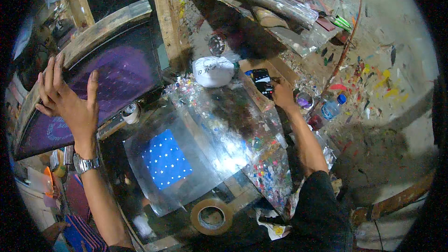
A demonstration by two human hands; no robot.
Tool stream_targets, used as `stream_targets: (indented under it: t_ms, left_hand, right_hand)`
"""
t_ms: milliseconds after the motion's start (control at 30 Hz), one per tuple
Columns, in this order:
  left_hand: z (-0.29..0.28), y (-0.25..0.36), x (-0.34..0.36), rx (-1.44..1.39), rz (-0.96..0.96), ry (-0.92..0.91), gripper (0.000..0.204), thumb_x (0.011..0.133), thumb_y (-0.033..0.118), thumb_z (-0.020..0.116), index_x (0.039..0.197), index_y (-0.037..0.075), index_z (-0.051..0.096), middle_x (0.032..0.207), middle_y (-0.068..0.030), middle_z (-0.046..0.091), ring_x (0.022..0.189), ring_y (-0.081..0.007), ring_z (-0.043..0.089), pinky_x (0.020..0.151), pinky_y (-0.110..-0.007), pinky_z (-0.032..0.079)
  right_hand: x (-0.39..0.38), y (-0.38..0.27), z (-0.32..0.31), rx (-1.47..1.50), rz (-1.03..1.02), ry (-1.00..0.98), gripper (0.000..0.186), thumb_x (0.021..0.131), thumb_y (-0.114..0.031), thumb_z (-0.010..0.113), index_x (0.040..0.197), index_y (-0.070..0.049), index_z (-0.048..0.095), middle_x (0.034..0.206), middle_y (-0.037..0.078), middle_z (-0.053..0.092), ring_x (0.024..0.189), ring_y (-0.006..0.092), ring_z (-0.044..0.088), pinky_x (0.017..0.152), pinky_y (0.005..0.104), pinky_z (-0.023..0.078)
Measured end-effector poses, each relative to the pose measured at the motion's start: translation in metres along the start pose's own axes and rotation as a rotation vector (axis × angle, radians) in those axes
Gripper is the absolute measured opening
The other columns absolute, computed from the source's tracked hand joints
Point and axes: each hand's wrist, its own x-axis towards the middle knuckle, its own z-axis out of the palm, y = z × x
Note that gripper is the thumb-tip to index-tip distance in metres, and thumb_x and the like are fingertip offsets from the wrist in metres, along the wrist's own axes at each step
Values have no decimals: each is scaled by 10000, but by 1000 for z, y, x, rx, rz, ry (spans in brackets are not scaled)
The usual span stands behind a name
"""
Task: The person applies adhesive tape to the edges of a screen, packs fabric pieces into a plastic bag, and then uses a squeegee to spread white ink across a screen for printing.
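Observation:
My left hand (67,93) is raised with its fingers spread. It overlaps the wooden edge of a tilted printing screen (122,72) with a purple-stained mesh; I cannot tell whether it touches it. My right hand (282,94) has its fingers curled at the lower right edge of a phone (262,84) with a lit, dark screen. The phone lies over a shallow cardboard box (280,69). Between my arms, a blue square with white stars (167,159) sits on a clear sheet (205,177) on the ink-spattered table.
A roll of brown tape (211,217) lies near me. A white cloth bundle (213,72) stands beyond the table, with a small white pot (131,113) below the screen. A water bottle (332,108) is right of my right forearm. Cardboard tubes (280,4) lie at the back.

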Motion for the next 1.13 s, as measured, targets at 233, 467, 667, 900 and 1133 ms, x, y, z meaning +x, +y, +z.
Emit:
stream_targets:
  t_ms: [233,467,667,900,1133]
  left_hand:
    - [1,-3,2,-4,1,9,715,835,465,692,1421,182,398,1460,-3,370,1393,-267,215,1157,-473,37]
    - [1,2,-2,-18,-31,-3,730,828,466,698,1426,188,385,1463,-3,364,1398,-270,210,1152,-495,21]
    - [-4,3,-4,8,-52,-36,739,825,483,694,1428,195,380,1465,3,363,1404,-265,202,1148,-508,8]
    - [-2,1,-5,0,-58,-25,726,826,483,695,1423,206,389,1461,15,368,1400,-254,215,1140,-526,12]
    - [2,-11,-10,-96,31,7,744,818,475,714,1435,227,380,1469,9,365,1397,-269,220,1136,-550,78]
  right_hand:
    - [20,14,25,140,99,3,467,791,-149,631,1251,-89,576,1205,264,552,1086,458,540,919,490,458]
    - [74,64,75,237,319,-151,318,879,-230,536,1001,45,639,965,308,635,933,471,615,802,508,485]
    - [75,30,86,294,482,-16,416,757,-265,631,1006,68,657,982,295,661,950,444,641,843,490,512]
    - [73,-3,47,408,500,24,432,808,-280,724,1077,46,636,1045,277,657,982,359,652,808,426,498]
    - [22,23,-73,1375,717,100,508,875,-214,683,1319,-40,509,1112,104,652,1052,267,620,831,347,519]
